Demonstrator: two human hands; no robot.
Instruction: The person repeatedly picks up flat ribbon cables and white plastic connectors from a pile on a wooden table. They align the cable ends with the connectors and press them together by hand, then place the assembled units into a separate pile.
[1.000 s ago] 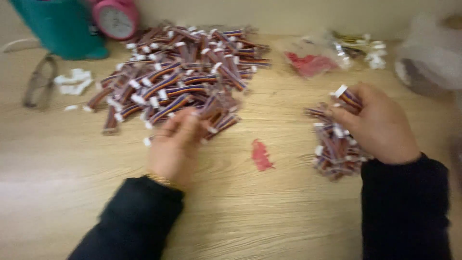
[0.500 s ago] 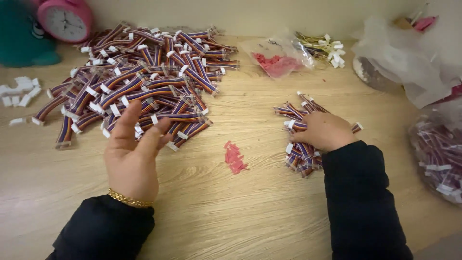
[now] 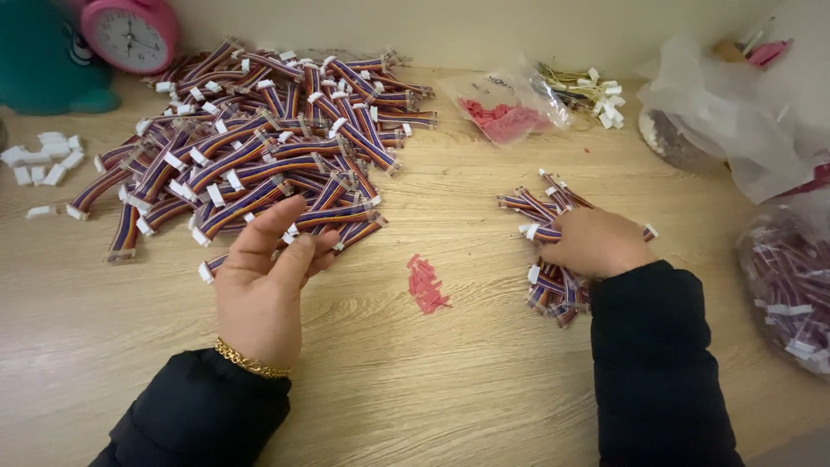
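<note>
striped ribbon-cable jumpers, short flat lengths banded purple, orange, blue and red, each ending in a small white plastic connector. main stock: large heap [image 3: 259, 147], far left on the pale wood-grain tabletop [image 3: 415, 380]. second lot: small pile [image 3: 549, 246], right of centre.

your left hand [image 3: 264, 285] rests at the near edge of the heap, fingers loosely spread and half curled, thumb up, a jumper or two under the fingertips; a firm pinch cannot be confirmed. your right hand [image 3: 596, 242] lies palm-down over the small pile, fingers pressed together on top of it.

handling, by appearance: very light, limp along the ribbon, rigid at the connectors; likely to tangle and slide. take hold mid-ribbon or by a white end.

other items: red plastic slivers [image 3: 425, 284] between your hands; loose white connector housings [image 3: 43, 160] far left; pink alarm clock [image 3: 130, 35]; clear bags [image 3: 506, 108] of red parts, far side.
</note>
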